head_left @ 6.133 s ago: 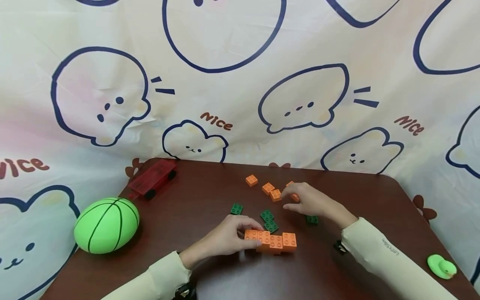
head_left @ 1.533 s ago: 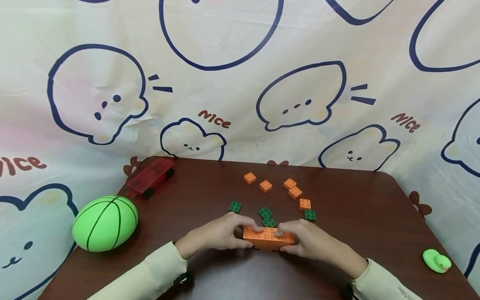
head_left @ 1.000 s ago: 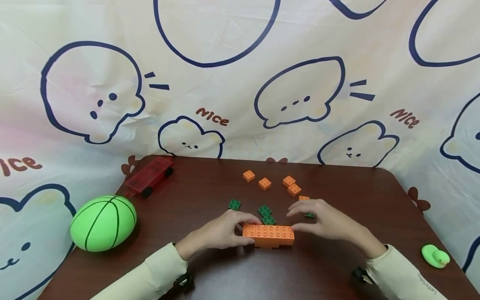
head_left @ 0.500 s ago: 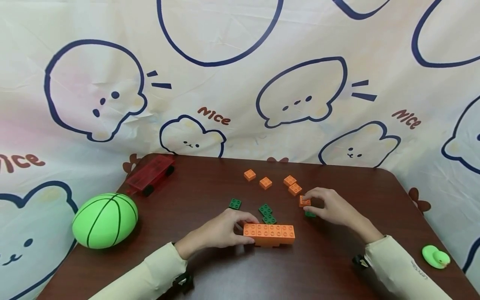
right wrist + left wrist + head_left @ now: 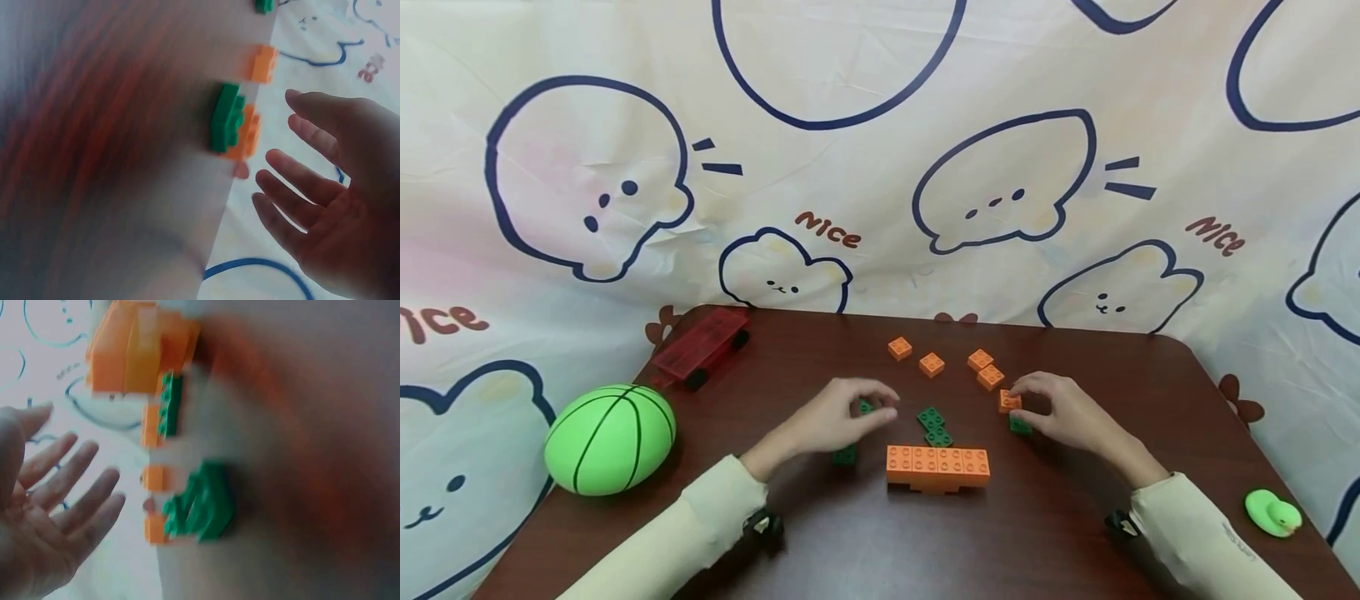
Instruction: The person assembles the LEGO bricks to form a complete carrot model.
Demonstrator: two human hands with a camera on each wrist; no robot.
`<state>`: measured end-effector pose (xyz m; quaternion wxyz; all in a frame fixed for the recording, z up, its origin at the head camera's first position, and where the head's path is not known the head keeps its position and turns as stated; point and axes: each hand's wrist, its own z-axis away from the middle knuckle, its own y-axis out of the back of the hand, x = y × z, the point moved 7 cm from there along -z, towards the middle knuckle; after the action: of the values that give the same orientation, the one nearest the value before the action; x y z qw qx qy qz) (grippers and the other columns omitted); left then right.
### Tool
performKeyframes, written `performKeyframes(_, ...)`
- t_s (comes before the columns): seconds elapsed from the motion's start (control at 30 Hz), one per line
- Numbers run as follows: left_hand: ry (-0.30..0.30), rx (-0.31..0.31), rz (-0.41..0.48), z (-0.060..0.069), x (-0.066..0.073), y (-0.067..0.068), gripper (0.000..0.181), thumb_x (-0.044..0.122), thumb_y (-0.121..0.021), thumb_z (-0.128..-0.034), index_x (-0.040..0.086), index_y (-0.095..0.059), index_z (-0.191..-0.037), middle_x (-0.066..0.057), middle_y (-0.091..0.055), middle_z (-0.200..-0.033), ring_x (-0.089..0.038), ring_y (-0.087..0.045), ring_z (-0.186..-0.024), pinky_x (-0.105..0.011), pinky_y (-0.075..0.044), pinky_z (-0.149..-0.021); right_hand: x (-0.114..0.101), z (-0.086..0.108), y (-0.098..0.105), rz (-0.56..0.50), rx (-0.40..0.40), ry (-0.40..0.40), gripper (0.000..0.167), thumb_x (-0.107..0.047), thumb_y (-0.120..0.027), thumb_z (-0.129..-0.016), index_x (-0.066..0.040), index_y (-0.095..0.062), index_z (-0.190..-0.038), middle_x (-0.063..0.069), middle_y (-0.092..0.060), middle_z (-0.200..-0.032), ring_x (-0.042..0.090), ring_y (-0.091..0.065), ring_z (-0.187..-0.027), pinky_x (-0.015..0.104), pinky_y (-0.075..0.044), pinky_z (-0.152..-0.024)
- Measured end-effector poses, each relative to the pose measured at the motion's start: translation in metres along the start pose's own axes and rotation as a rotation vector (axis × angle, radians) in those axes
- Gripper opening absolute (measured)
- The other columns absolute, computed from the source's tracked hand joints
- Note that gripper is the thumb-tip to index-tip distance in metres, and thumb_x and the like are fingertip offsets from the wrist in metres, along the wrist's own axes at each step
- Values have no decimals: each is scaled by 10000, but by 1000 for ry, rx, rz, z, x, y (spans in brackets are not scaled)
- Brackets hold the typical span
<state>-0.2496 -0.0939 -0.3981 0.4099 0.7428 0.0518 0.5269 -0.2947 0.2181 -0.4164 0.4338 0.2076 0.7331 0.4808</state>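
An orange block assembly (image 5: 937,467) stands on the dark table near the middle, with neither hand on it. My left hand (image 5: 831,421) is above and partly over a green brick (image 5: 845,455), holding nothing; in the left wrist view the hand (image 5: 56,512) has its fingers spread. My right hand (image 5: 1067,412) is beside an orange brick (image 5: 1008,402) and a green brick (image 5: 1020,425); whether its fingertips touch them is unclear. In the right wrist view that hand (image 5: 337,187) is open beside the green brick (image 5: 226,119).
Two green bricks (image 5: 934,427) lie behind the assembly. Several orange bricks (image 5: 932,364) are farther back. A green ball (image 5: 612,440) and a red translucent car (image 5: 700,346) are at the left, a green duck (image 5: 1272,512) at the right. A patterned cloth (image 5: 880,192) hangs behind the table.
My left hand has let go of the orange assembly and moved back and left. My right hand has left the assembly for the bricks at the right; in the last half second it has barely moved.
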Motion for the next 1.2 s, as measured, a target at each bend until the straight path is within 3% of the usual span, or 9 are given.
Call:
performKeyframes(0.1,44,38,-78,-14,-11,16,298,264,-631,-1038,173,-665,-1319,-15,-702,-1261,-250,-661,-1088,-453,-551,-946,-17,5,0,-25,18,55,261,-231,-816,-898,-175,-757,-1145,47,-724,-1228,232,-679,-1112,478,-586,-930)
performKeyframes(0.27,86,14,-297,-43,-27,25,416,183,-579,-1055,108,-559,-1463,-119,-548,-1505,-327,-498,-1410,-532,-424,-1153,-61,16,-7,-149,-8,193,201,-286,-738,-965,-308,-731,-1165,-28,-714,-1268,127,-675,-1141,378,-592,-924)
performKeyframes(0.43,110,-39,-477,-71,-38,18,510,154,-560,-1057,130,-457,-1556,-117,-383,-1649,-349,-367,-1516,-536,-350,-1215,-102,31,-21,-254,-92,314,300,-241,-692,-999,-298,-680,-1294,-55,-681,-1330,109,-655,-1210,360,-569,-985)
performKeyframes(0.6,132,-137,-517,-88,-45,4,541,127,-497,-1079,106,-360,-1602,-95,-312,-1691,-334,-339,-1539,-492,-317,-1245,-120,36,-34,-202,-130,355,333,-353,-698,-988,-312,-663,-1316,-69,-634,-1393,107,-640,-1235,360,-578,-972)
performKeyframes(0.7,158,-194,-521,-91,-46,-3,533,145,-478,-1090,123,-351,-1608,-72,-339,-1681,-319,-349,-1537,-480,-311,-1250,-122,36,-39,-151,-123,365,338,-418,-681,-985,-315,-663,-1307,-64,-625,-1402,106,-639,-1236,354,-582,-959)
performKeyframes(0.83,152,-235,-524,-86,-43,-5,530,166,-516,-1081,123,-386,-1593,-101,-386,-1653,-344,-375,-1518,-496,-327,-1238,-120,33,-45,-135,-112,372,320,-364,-711,-977,-288,-671,-1285,-88,-667,-1322,85,-662,-1181,336,-591,-934)
performKeyframes(1.0,144,-177,-515,-82,-39,-2,528,126,-654,-1014,84,-504,-1519,-138,-552,-1463,-285,-584,-1277,-435,-500,-1092,-120,28,-46,-138,-98,392,303,-271,-751,-956,-277,-685,-1252,-120,-696,-1246,52,-677,-1127,320,-595,-920)
performKeyframes(1.1,153,-166,-502,-81,-38,-3,509,64,-697,-974,71,-568,-1467,-136,-594,-1335,-233,-618,-1120,-395,-554,-1003,-119,26,-45,-137,-91,400,289,-266,-749,-958,-278,-689,-1240,-124,-703,-1228,45,-680,-1112,315,-595,-916)
performKeyframes(1.2,155,-169,-501,-79,-39,-7,450,39,-710,-958,64,-633,-1400,-134,-620,-1267,-229,-624,-1094,-378,-565,-979,-118,26,-46,-136,-90,410,279,-279,-741,-964,-276,-686,-1238,-118,-705,-1224,48,-681,-1109,312,-595,-912)
